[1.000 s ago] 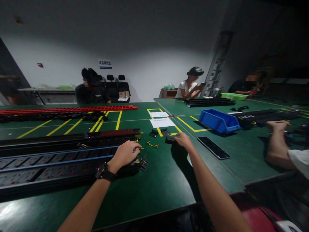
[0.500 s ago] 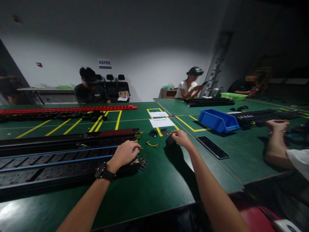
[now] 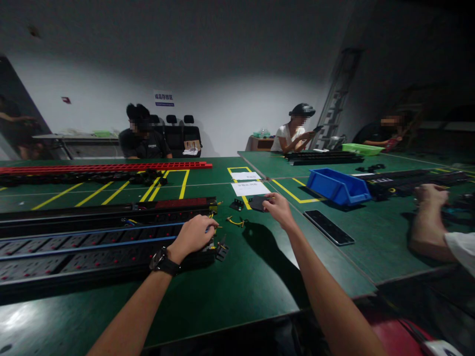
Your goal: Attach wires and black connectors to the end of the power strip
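Note:
My left hand point(image 3: 195, 235), with a watch on its wrist, rests closed over the near end of a long black power strip point(image 3: 92, 257) with rows of sockets and red dots. A thin brassy tip sticks out by its fingers; what it belongs to is hidden. My right hand point(image 3: 281, 210) pinches a flat black bracket point(image 3: 257, 203) by its right edge, raised above the table. Just left of that lies another small black bracket point(image 3: 236, 204). A short yellow-green wire point(image 3: 235, 222) lies between my hands. A black slotted bracket point(image 3: 221, 251) sits at the strip's end.
Right of my right hand are a phone point(image 3: 328, 227) and a blue bin point(image 3: 337, 187). White paper labels point(image 3: 250, 189) and yellow tape lie ahead. Red ladder-like rails point(image 3: 111, 167) run along the far left. A co-worker's arm point(image 3: 430, 217) rests at the right; other people sit beyond.
My right hand has tilted the black bracket, so its flat face now shows, and moved it slightly away from me. My left hand stays on the strip's end. The view has shifted slightly.

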A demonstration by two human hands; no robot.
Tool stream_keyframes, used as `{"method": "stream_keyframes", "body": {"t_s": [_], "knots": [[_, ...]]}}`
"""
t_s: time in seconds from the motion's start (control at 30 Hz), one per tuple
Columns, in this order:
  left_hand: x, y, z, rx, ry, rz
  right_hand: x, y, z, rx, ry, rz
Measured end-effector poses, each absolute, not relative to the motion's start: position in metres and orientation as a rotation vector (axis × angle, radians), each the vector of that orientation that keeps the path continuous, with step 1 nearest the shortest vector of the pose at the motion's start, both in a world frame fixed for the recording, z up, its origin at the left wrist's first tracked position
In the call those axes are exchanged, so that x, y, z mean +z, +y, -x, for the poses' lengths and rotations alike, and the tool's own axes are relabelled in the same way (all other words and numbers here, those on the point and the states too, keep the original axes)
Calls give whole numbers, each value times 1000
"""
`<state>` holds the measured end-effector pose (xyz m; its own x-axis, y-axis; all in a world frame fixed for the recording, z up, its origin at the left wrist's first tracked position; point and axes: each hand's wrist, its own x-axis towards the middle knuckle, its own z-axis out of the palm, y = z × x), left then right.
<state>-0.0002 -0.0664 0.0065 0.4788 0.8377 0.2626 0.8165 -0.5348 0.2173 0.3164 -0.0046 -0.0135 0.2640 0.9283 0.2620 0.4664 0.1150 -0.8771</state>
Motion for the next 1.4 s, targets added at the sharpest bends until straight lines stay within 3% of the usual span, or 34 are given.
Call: {"method": "stream_keyframes", "body": {"t_s": [0.17,0.6,1.2,1.4], "knots": [[6,-66,1,536,1479,-2646,-17,-11,-275,841,-1345,1218],[5,-66,0,533,1491,-2678,-27,-42,-226,650,-1917,1053],[7,-67,0,509,1494,-2678,-24,-48,-223,702,-2188,1017],[7,-67,0,499,1510,-2675,-33,-43,-218,909,-2083,954]]}}
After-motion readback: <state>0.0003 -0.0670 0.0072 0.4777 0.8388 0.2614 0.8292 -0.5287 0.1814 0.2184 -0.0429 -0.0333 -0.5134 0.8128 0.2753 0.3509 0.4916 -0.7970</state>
